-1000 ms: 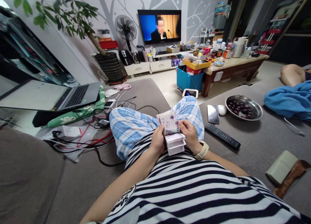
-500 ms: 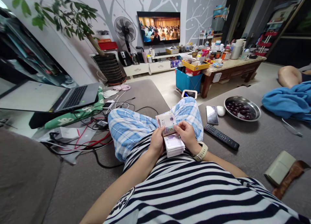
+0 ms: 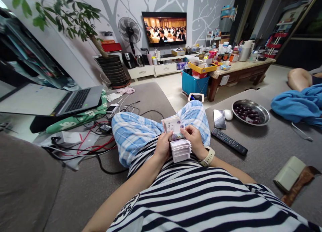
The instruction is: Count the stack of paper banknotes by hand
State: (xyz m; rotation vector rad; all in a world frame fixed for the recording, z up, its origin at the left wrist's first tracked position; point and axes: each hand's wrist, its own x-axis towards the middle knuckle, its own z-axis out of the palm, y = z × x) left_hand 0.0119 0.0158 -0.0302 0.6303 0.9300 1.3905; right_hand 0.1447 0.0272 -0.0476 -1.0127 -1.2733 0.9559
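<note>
A stack of banknotes [image 3: 173, 126], printed with a 5, is held upright over my lap. My left hand [image 3: 163, 145] is closed around its left side, the thumb lying on the face of the notes. At the right edge my right hand [image 3: 193, 138] pinches the notes between thumb and fingers, a pale watch on that wrist. The lower halves of several notes [image 3: 180, 150] are folded down toward me in spread layers below the hands. The fingers behind the stack are hidden.
On the sofa to the right lie a phone [image 3: 219, 119], a white mouse [image 3: 228, 114], a remote control [image 3: 229, 142], a metal bowl [image 3: 264, 120] of dark fruit and a wallet [image 3: 289, 173]. Cables [image 3: 93, 148] and a laptop [image 3: 77, 101] are at the left. Another person's leg [image 3: 298, 79] shows far right.
The folded lower ends of the notes have fanned into more separate layers, and the upright note's face has shifted. Both hands stay in nearly the same place.
</note>
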